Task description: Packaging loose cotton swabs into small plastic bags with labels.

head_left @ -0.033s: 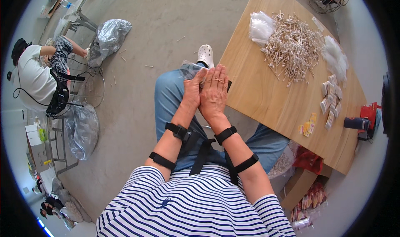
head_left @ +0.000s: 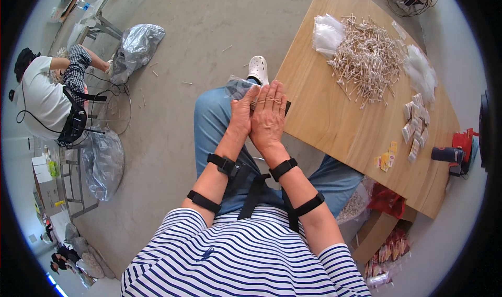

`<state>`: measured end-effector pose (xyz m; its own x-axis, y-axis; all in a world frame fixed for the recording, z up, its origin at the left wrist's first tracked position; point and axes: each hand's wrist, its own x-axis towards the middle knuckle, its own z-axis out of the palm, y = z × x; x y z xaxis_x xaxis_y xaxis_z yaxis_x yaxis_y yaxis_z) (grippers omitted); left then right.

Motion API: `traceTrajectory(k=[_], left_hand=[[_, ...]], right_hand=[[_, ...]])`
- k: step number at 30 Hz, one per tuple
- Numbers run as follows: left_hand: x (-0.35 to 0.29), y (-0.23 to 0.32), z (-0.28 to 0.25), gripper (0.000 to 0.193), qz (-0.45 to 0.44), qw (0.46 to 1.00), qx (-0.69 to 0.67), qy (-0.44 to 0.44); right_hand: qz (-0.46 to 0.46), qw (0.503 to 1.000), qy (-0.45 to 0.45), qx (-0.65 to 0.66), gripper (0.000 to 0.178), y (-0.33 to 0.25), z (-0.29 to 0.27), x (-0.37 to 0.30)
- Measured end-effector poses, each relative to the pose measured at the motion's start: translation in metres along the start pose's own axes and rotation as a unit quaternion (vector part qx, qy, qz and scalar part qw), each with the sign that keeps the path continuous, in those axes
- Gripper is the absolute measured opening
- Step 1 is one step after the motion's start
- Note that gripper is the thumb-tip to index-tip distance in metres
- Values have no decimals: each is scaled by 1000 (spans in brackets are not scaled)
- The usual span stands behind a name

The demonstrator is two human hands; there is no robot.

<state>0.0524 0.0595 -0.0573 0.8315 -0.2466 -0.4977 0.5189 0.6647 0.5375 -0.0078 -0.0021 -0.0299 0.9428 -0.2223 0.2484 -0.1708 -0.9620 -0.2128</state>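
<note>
My left hand [head_left: 242,114] and my right hand [head_left: 268,114] meet above my knee, beside the near left edge of the wooden table. A clear plastic bag [head_left: 238,89] pokes out past my left thumb, with the left hand closed on it; its contents are mostly hidden. Flat and with its fingers stretched out, the right hand lies against the bag side, palm down. A small dark edge [head_left: 288,107] shows beside the right hand; I cannot tell what it is.
The wooden table [head_left: 334,122] carries a heap of cotton swabs [head_left: 368,56], clear bags [head_left: 328,36], more bags [head_left: 421,75], small white packs [head_left: 415,123], yellow cards [head_left: 386,160] and a dark bottle [head_left: 447,154]. An open carton [head_left: 374,234] stands below. A person [head_left: 49,96] sits at left.
</note>
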Motion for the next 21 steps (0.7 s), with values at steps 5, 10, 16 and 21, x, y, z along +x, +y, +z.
traceTrajectory(k=[5,10,16,21], left_hand=[[-7,12,3,27,-107,983,-141,-53],[2,13,-6,32,-40,993,-106,-38],[8,6,-1,30,-8,1000,-23,4],[-1,11,2,26,-50,995,-79,-30]], right_hand=[[3,1000,-30,2,72,3,-3,-1],[4,999,-32,35,79,0,-10,0],[-2,999,-30,30,80,2,-5,0],[-2,998,-23,52,78,3,-9,-1]])
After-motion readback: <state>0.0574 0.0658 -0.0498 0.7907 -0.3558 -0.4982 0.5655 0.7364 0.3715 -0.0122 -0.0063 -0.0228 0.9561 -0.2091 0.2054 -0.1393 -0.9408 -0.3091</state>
